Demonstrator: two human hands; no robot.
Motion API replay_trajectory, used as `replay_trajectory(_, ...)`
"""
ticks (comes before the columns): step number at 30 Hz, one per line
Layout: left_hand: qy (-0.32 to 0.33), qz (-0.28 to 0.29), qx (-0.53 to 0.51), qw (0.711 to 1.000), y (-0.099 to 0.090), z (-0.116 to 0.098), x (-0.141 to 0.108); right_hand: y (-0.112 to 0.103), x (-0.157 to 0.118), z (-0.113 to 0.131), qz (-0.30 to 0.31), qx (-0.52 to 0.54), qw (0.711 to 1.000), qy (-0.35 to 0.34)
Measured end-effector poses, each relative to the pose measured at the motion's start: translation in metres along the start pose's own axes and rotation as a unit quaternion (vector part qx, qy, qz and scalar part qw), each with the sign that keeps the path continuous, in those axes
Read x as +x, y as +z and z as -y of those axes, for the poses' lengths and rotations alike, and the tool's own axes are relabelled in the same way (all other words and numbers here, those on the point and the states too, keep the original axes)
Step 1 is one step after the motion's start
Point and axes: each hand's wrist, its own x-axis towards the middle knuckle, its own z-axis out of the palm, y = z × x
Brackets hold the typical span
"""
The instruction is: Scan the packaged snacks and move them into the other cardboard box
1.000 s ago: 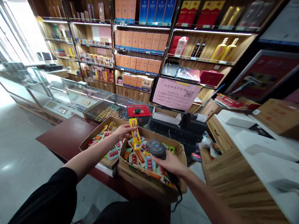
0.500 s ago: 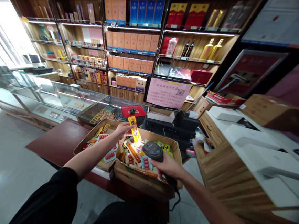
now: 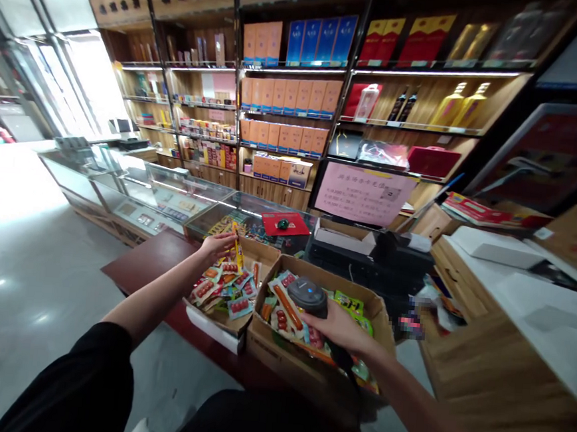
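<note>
My left hand pinches a narrow yellow snack packet, held upright over the left cardboard box. Small sausage packets lie heaped in that box. My right hand is wrapped round a black handheld scanner, its head over the right cardboard box. Sausage packets and green packets fill the right box, partly hidden by the scanner and my right hand.
Both boxes stand on a dark red table. Behind are a glass display counter, a red card and a monitor with a pink sign. White boxes lie on the right-hand counter.
My left hand has carried the yellow packet leftward, from over the right box to over the left box. The view has turned left; the scanner stays over the right box.
</note>
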Motion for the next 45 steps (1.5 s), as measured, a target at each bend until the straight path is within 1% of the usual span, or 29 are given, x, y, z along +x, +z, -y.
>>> replay_trajectory(3,0.003,-0.040,0.003,0.999,-0.046,-0.016,-0.003,0.013,0.016,0.012,0.015,-0.018,1.000,-0.012)
replay_trajectory(5,0.004,-0.059,0.017,0.998,-0.067,-0.023,-0.008,0.023,0.025,0.019,0.032,-0.025,0.999,-0.019)
replay_trajectory(7,0.003,-0.068,0.026,0.997,-0.079,-0.028,-0.013,0.031,0.030,0.024,0.044,-0.013,0.999,-0.023)
replay_trajectory(8,0.002,-0.066,0.029,0.997,-0.081,-0.028,-0.015,0.034,0.031,0.026,0.046,-0.005,0.999,-0.024)
replay_trajectory(10,-0.008,-0.054,0.035,0.998,-0.078,-0.026,-0.016,0.038,0.030,0.029,0.039,0.008,0.999,-0.023)
replay_trajectory(12,-0.018,-0.024,0.039,0.999,-0.066,-0.018,-0.014,0.036,0.024,0.029,0.018,0.010,1.000,-0.012)
replay_trajectory(14,-0.032,0.021,0.051,0.998,-0.044,-0.007,-0.012,0.030,0.016,0.026,-0.018,0.010,1.000,0.016)
replay_trajectory(17,-0.046,0.096,0.094,0.990,0.002,0.012,-0.011,0.015,0.000,0.015,-0.064,0.013,0.997,0.041)
replay_trajectory(20,-0.033,0.187,0.159,0.969,0.052,0.034,-0.016,-0.002,-0.018,-0.002,-0.102,0.016,0.993,0.049)
replay_trajectory(22,-0.008,0.256,0.230,0.939,0.081,0.049,-0.020,-0.012,-0.031,-0.014,-0.121,0.031,0.990,0.066)
replay_trajectory(23,0.016,0.286,0.282,0.916,0.093,0.057,-0.023,-0.017,-0.037,-0.019,-0.126,0.042,0.989,0.072)
replay_trajectory(24,0.048,0.311,0.342,0.886,0.104,0.064,-0.025,-0.021,-0.044,-0.024,-0.130,0.052,0.987,0.073)
replay_trajectory(25,0.085,0.330,0.405,0.848,0.112,0.071,-0.028,-0.025,-0.050,-0.028,-0.134,0.060,0.987,0.072)
replay_trajectory(26,0.123,0.345,0.467,0.805,0.119,0.077,-0.030,-0.029,-0.056,-0.031,-0.139,0.063,0.986,0.070)
replay_trajectory(28,0.180,0.373,0.570,0.710,0.128,0.087,-0.035,-0.037,-0.066,-0.037,-0.151,0.059,0.984,0.071)
replay_trajectory(29,0.195,0.390,0.610,0.662,0.132,0.090,-0.038,-0.040,-0.071,-0.040,-0.153,0.057,0.984,0.075)
replay_trajectory(31,0.203,0.429,0.671,0.569,0.137,0.096,-0.046,-0.047,-0.077,-0.047,-0.154,0.059,0.983,0.079)
replay_trajectory(32,0.204,0.442,0.696,0.528,0.139,0.098,-0.050,-0.050,-0.079,-0.050,-0.152,0.062,0.983,0.079)
replay_trajectory(33,0.208,0.449,0.716,0.493,0.141,0.100,-0.055,-0.052,-0.081,-0.054,-0.150,0.064,0.983,0.078)
replay_trajectory(34,0.218,0.447,0.733,0.464,0.143,0.102,-0.060,-0.055,-0.082,-0.057,-0.149,0.065,0.984,0.078)
replay_trajectory(36,0.249,0.432,0.759,0.418,0.146,0.106,-0.068,-0.058,-0.082,-0.062,-0.146,0.064,0.984,0.082)
replay_trajectory(38,0.272,0.429,0.771,0.385,0.147,0.107,-0.073,-0.061,-0.082,-0.066,-0.145,0.062,0.984,0.088)
replay_trajectory(39,0.274,0.434,0.771,0.376,0.147,0.107,-0.073,-0.063,-0.082,-0.067,-0.144,0.063,0.984,0.089)
replay_trajectory(40,0.270,0.439,0.770,0.375,0.146,0.105,-0.072,-0.064,-0.082,-0.068,-0.141,0.064,0.984,0.088)
replay_trajectory(41,0.263,0.441,0.768,0.382,0.146,0.102,-0.070,-0.065,-0.082,-0.069,-0.139,0.065,0.984,0.087)
replay_trajectory(42,0.257,0.438,0.765,0.397,0.145,0.098,-0.067,-0.066,-0.081,-0.070,-0.138,0.065,0.985,0.086)
replay_trajectory(43,0.252,0.431,0.757,0.421,0.144,0.093,-0.064,-0.068,-0.081,-0.071,-0.138,0.065,0.985,0.083)
replay_trajectory(44,0.250,0.421,0.745,0.454,0.144,0.088,-0.060,-0.069,-0.080,-0.072,-0.137,0.063,0.985,0.080)
replay_trajectory(45,0.245,0.411,0.725,0.495,0.144,0.082,-0.057,-0.070,-0.079,-0.073,-0.138,0.062,0.985,0.077)
